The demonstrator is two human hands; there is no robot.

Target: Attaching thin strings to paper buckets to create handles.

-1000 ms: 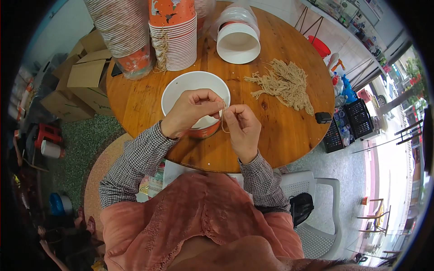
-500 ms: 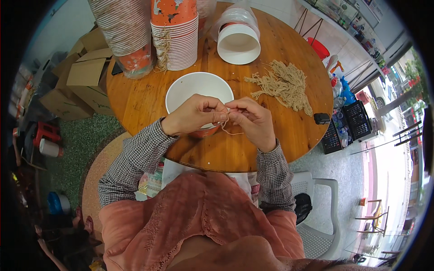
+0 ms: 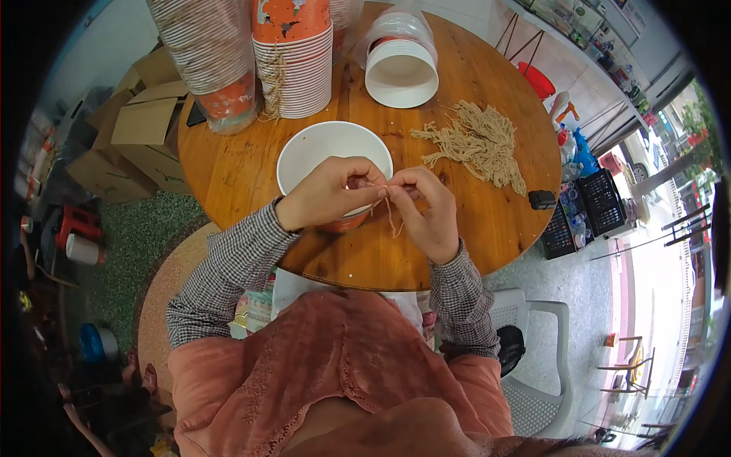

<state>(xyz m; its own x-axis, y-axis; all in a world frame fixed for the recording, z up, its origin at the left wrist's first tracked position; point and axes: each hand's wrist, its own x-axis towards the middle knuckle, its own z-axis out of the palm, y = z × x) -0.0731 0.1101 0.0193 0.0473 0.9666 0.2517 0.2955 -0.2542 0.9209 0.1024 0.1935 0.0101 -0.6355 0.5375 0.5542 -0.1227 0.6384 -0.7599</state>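
Note:
A thin piece of string (image 3: 394, 219) is pinched between my two hands, its loose end dangling below the fingers. My left hand (image 3: 335, 190) is closed on it by thumb and fingertips, over the near rim of a white-lined paper bucket (image 3: 316, 148). Just to the right, my right hand (image 3: 428, 213) grips the same string with thumb and forefinger, the fingertips of both hands nearly touching. The bucket's orange outside shows only slightly beneath my hands. Whether the string is fixed to the bucket is hidden by my fingers.
A pile of tan strings (image 3: 483, 145) lies to the right on the round wooden table (image 3: 251, 221). Nested bucket stacks (image 3: 293, 76) stand at the back left. Another stack (image 3: 402, 76) lies tipped in plastic. A small black object (image 3: 541, 199) sits near the right edge.
My right hand has shifted slightly left and its fingers have bent more. The string's loose end, which pointed to the right, now hangs downward in a loop.

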